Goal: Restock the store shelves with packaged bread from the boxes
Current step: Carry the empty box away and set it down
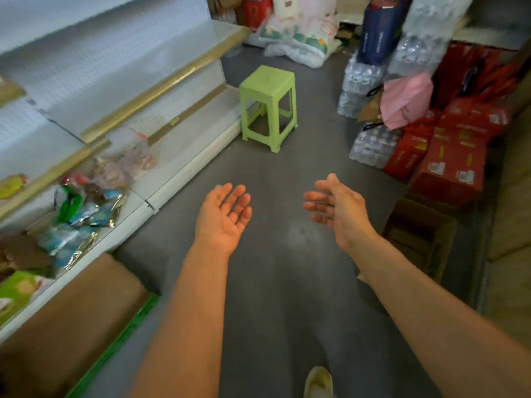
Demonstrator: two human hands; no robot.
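Grey floor [275, 173] fills the middle, aisle view. White shelving [94, 67] runs along the left, gold edge strips, upper tiers mostly bare. Packaged bread [86, 202] sits piled on the low left shelf, shiny blue, green and clear bags, blurred, more packs further near-left. Brown cardboard box [71, 317] at near left, against the shelf base, top closed side facing camera. Right side: red cartons [454, 156] stacked, shrink-wrapped water bottle packs [373, 145] beside them, pink bag [405, 99] on top. Open brown box [419, 234] near right on the floor, inside dark, contents cannot tell. Green plastic stool [268, 107] stands upright mid-floor, far, just beside the shelf end. Soft wrapped bundles [298, 33] at far back. Left hand [222, 216] palm up, fingers spread loose, holding nothing. Right hand [336, 208] palm turned inward, fingers extended, holding nothing. Hands apart, both over bare floor. Shoe tip [319, 380] at bottom edge.
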